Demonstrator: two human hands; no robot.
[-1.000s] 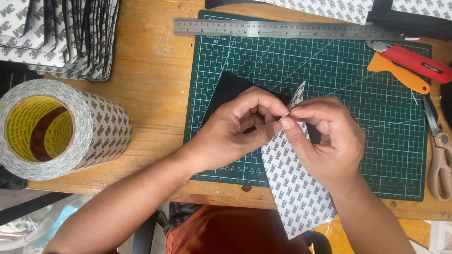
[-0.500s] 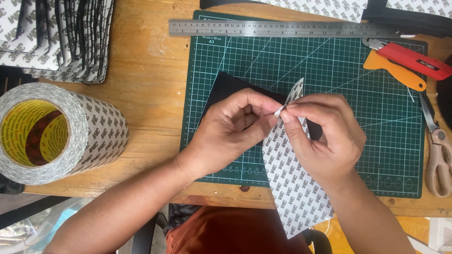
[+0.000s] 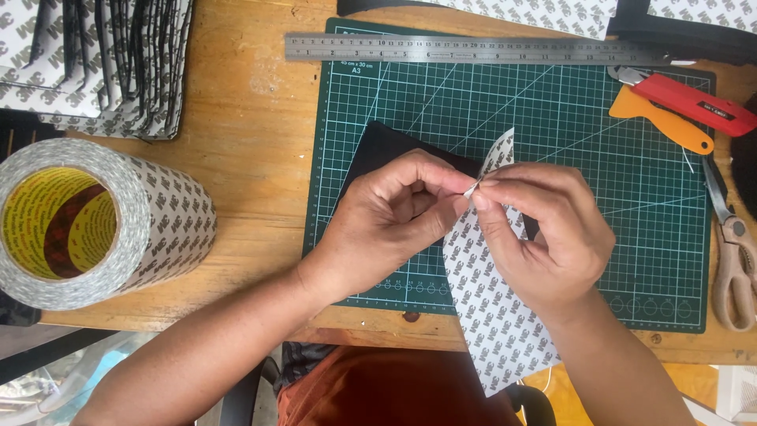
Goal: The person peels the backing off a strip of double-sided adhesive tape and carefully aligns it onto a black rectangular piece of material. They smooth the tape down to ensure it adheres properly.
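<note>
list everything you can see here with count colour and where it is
cutting mat: 1, green, on the wooden table
steel ruler: 1, silver, along the mat's top edge
tape roll: 1, wide, white printed liner, yellow core, far left
stack of cut pieces: 1, white printed and black, top left
black sheet: 1, on the mat under the hands
printed liner strip: 1, white, pinched by both hands
utility knife: 1, red, top right
scraper: 1, orange, beside the knife
scissors: 1, tan handles, right edge
left hand: pinching the strip
right hand: pinching the strip

Bright, even daylight; sharp focus throughout. Soft, short shadows below the hands on the green gridded cutting mat (image 3: 552, 118). Mild glare above it on the steel ruler (image 3: 473, 49).
</note>
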